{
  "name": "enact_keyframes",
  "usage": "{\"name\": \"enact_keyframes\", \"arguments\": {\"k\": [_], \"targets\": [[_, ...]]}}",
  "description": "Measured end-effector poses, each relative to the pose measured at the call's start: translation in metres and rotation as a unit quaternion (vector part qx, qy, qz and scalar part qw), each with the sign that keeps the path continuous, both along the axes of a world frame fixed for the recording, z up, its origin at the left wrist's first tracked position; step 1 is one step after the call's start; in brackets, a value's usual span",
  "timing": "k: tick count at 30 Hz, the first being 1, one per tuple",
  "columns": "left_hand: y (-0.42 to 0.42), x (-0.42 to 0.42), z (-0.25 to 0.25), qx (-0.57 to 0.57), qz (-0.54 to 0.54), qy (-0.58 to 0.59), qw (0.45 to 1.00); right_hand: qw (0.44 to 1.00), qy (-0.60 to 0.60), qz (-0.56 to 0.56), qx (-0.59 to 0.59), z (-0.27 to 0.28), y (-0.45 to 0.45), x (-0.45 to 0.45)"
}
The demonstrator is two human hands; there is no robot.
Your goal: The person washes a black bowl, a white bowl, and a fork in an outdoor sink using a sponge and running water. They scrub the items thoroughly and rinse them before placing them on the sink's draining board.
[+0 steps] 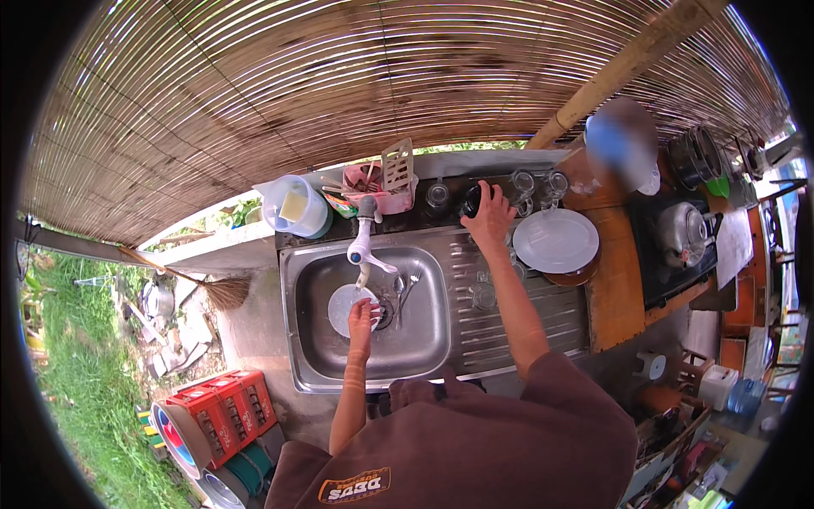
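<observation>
My left hand [364, 315] is under the tap [362, 251], over a white plate [341, 310] in the steel sink basin [305, 343]; whether it touches the plate cannot be told. A spoon [399, 286] and a fork [413, 280] lie beside the drain. My right hand [493, 210] is closed round a black cup [472, 201] on the dark ledge behind the drainboard. Glass mugs [523, 183] stand to its right, and another glass [437, 194] to its left. Below the right hand, clear glasses [483, 294] rest on the ribbed drainboard, beside a white oval platter [556, 240].
Behind the sink are a clear plastic tub [296, 207] with a sponge and a pink basket [402, 200] of utensils. A metal kettle [683, 234] sits on the stove at right. Red bottle crates [232, 413] and a straw broom [226, 291] are at left.
</observation>
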State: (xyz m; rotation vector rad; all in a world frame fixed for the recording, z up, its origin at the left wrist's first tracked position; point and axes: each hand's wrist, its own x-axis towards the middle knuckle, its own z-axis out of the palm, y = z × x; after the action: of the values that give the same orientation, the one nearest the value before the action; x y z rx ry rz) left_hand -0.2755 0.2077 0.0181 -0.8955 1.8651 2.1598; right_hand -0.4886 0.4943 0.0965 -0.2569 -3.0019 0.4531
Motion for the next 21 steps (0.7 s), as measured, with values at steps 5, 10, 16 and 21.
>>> {"name": "enact_keyframes", "arguments": {"k": [5, 10, 16, 21], "targets": [[0.010, 0.004, -0.003, -0.009, -0.015, -0.001, 1.000, 0.999, 0.009, 0.024, -0.023, -0.036, 0.003, -0.011], [0.006, 0.008, -0.010, -0.014, -0.007, -0.001, 1.000, 0.992, 0.094, 0.061, -0.056, -0.015, -0.021, 0.023], [-0.009, 0.027, -0.034, -0.014, 0.020, 0.004, 1.000, 0.960, 0.099, 0.198, -0.169, -0.015, -0.082, 0.118], [-0.045, 0.057, -0.072, -0.108, 0.055, -0.013, 0.993, 0.900, -0.096, 0.269, -0.330, -0.077, -0.130, 0.180]]}}
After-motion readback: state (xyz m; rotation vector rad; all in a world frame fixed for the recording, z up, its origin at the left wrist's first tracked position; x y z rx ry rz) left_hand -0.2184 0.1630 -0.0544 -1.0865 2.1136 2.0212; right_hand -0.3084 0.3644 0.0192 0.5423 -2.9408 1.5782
